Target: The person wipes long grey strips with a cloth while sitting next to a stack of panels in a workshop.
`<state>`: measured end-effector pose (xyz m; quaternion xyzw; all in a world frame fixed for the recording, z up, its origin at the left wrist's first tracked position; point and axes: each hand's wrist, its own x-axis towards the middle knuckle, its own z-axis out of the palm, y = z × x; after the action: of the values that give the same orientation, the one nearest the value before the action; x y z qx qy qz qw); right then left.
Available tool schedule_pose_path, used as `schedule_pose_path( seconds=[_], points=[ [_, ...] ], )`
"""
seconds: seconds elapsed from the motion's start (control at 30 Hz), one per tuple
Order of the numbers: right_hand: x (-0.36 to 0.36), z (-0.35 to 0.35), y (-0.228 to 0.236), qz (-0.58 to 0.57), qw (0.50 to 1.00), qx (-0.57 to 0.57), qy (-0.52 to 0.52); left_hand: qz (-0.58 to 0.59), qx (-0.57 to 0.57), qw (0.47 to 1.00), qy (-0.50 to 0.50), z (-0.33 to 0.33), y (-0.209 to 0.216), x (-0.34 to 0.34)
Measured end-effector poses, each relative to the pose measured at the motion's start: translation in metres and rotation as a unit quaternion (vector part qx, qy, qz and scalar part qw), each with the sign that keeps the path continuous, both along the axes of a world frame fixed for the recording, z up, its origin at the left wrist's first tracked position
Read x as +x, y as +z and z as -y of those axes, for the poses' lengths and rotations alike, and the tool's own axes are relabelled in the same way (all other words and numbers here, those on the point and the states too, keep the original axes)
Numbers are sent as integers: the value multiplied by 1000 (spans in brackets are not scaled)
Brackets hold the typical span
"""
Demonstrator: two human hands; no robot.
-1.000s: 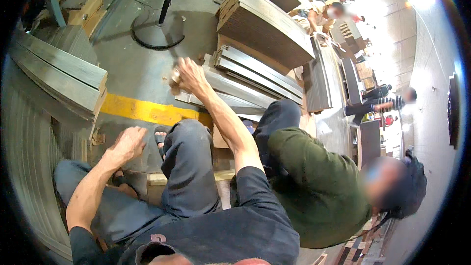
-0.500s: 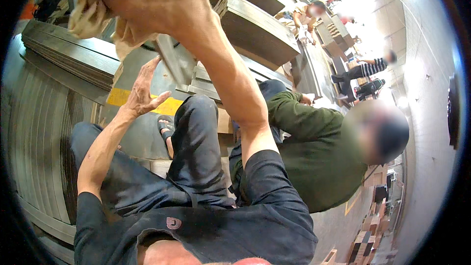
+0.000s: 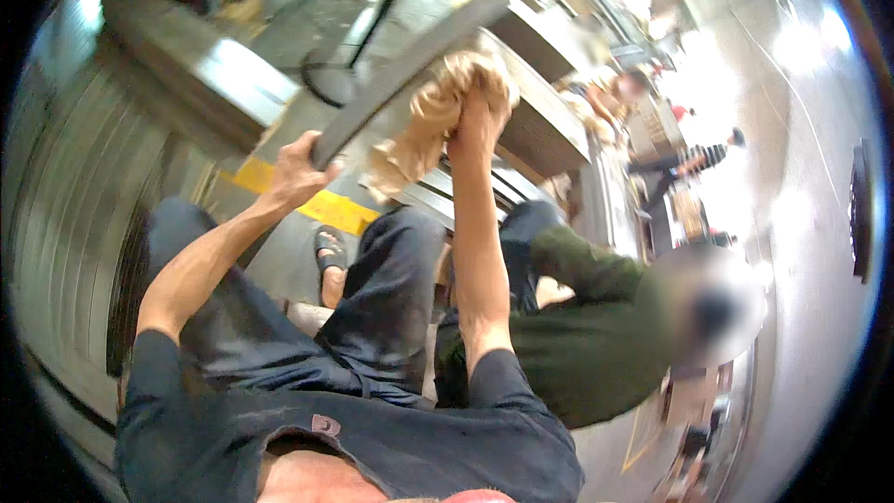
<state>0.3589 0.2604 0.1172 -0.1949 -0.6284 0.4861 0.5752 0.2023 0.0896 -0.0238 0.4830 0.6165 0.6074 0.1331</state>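
A long, flat grey plank [image 3: 396, 79] slants up and away to the right in front of me. My left hand [image 3: 303, 172] is closed round its near, lower end. To the right of the plank, my right hand [image 3: 480, 121] clutches a crumpled beige cloth [image 3: 433, 116], with loose folds hanging down toward my knees. The cloth lies close along the plank's right side; I cannot tell whether the two touch.
Stacks of long boards stand at my left [image 3: 84, 186] and ahead [image 3: 540, 126]. A person in a dark green top [image 3: 577, 345] sits close on my right. A yellow floor stripe [image 3: 345, 211] runs beyond my knees. Other people are farther off.
My right hand has swung right and down with the cloth, from the upper left. My left hand, open before, has closed on the plank, which now lies raised across the view.
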Motion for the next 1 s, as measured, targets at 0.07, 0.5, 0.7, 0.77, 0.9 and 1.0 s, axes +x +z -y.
schedule_pose_path(
  seconds=[0.07, 0.5, 0.7, 0.77, 0.9, 1.0],
  points=[
    [-8, 24, -39, -36, 994, 39, 93, -22, -91, 995, 20, -6, -6, -4],
    [-62, 8, -38, 82, 979, 123, -137, -105, 43, 993, 12, 4, -12, 11],
    [-35, -65, 44, -87, 995, 55, 4, -133, 41, 990, -5, 5, -18, 17],
    [-35, -70, 23, -37, 993, 100, -52, -136, 48, 990, -3, 5, -22, 15],
    [-51, -1, -90, 218, 929, 156, -254, -96, 33, 995, 7, -1, -24, 11],
    [-61, 69, -130, 178, 984, 7, 22, 58, 124, 989, -50, -5, -23, 4]
  ],
)
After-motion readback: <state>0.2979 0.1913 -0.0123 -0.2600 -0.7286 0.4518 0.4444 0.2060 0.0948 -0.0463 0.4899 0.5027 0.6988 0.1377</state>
